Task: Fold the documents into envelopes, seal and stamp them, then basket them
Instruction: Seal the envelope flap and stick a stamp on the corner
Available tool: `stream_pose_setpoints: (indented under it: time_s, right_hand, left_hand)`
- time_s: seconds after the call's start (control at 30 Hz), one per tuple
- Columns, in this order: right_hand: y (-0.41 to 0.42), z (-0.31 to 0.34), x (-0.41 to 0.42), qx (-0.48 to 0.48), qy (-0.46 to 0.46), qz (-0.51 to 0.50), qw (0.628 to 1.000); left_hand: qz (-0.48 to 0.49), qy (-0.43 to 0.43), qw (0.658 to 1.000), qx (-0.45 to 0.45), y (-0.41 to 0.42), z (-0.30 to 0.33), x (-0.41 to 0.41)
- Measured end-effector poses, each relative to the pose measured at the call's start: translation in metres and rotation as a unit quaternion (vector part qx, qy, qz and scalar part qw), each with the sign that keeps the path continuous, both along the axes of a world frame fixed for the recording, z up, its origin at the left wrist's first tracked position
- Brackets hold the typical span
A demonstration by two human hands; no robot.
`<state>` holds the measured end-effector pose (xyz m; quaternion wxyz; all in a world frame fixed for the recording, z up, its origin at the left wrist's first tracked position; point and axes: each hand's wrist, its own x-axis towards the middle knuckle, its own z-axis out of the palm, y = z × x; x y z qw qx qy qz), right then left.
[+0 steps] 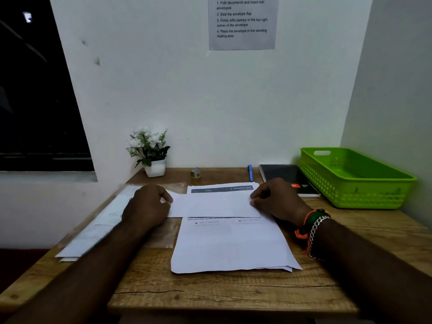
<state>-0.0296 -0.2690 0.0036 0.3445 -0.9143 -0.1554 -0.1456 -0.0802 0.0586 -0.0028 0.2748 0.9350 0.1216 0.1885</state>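
A folded white document (214,205) lies crosswise on top of a stack of printed sheets (230,246) in the middle of the wooden table. My left hand (147,206) pinches its left end and my right hand (278,201) pinches its right end, fingers curled on the paper. White envelopes (93,232) in a clear sleeve lie along the table's left edge, partly under my left forearm. A green plastic basket (355,177) stands at the back right and looks empty.
Against the wall stand a small potted white flower (150,152), a small roll of stamps or tape (195,173), a blue pen (250,173) and a black notebook (288,178). An instruction sheet (242,22) hangs on the wall. The wooden table's (210,293) front edge is close to me.
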Motion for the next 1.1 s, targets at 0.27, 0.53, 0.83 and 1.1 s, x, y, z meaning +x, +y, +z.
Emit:
stream_pose_setpoints:
  time_s: [0.27,0.53,0.83,1.1]
  right_hand:
    - [-0.002,-0.003,0.007,-0.01,0.0,0.006,1.0]
    - [-0.003,-0.004,0.012,0.051,-0.06,0.008,0.997]
    - [-0.002,-0.005,0.013,0.079,-0.085,0.005,0.993]
    - [-0.001,-0.001,0.01,0.084,-0.09,0.004,0.992]
  left_hand:
    - [-0.035,0.038,0.995,0.085,0.006,0.04,0.024]
    - [-0.093,0.009,0.99,0.105,-0.025,0.043,0.137]
    - [-0.079,0.084,0.979,0.171,-0.027,0.006,0.222]
    - [-0.14,0.002,0.986,0.091,-0.05,0.028,0.172]
